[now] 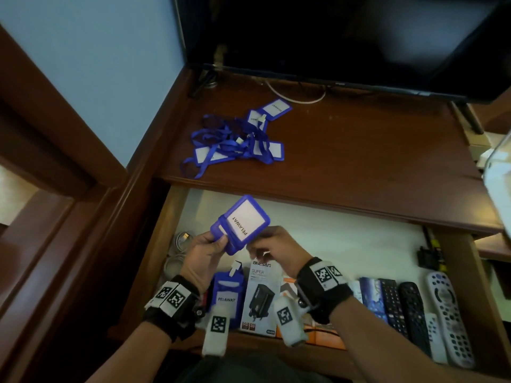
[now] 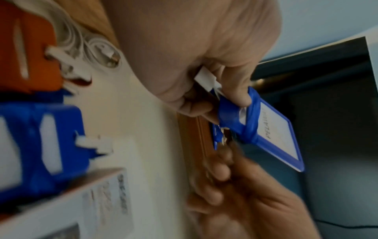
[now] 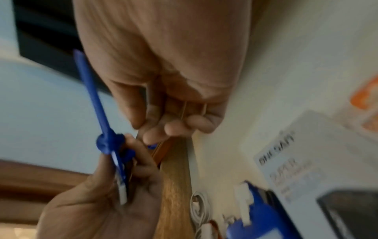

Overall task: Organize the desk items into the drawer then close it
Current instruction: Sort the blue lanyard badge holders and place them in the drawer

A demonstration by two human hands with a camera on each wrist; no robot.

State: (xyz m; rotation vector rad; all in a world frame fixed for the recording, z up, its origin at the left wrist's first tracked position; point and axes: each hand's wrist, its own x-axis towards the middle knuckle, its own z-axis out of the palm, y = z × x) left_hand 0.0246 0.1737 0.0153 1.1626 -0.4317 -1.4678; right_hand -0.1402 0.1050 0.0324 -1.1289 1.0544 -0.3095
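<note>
Over the open drawer [image 1: 331, 244] my left hand [image 1: 206, 250] grips a blue badge holder [image 1: 243, 223] with a white PELAWAT card; its blue lanyard is wound round the clip end [image 2: 235, 119]. My right hand [image 1: 272, 246] is beside it, its curled fingertips [image 3: 155, 135] pinching a loose bit of the blue strap [image 3: 151, 146]. The right wrist view shows the badge holder [image 3: 96, 100] edge-on. A tangled pile of more blue badges and lanyards [image 1: 237, 136] lies on the desk top. Another wrapped badge [image 1: 226, 297] lies in the drawer.
The drawer holds a white charger box [image 1: 260, 297], orange boxes [image 1: 326, 335], several remotes [image 1: 445, 308] at the right and a coiled white cable [image 1: 179, 244] at the left. A dark TV [image 1: 345, 37] stands at the back of the desk.
</note>
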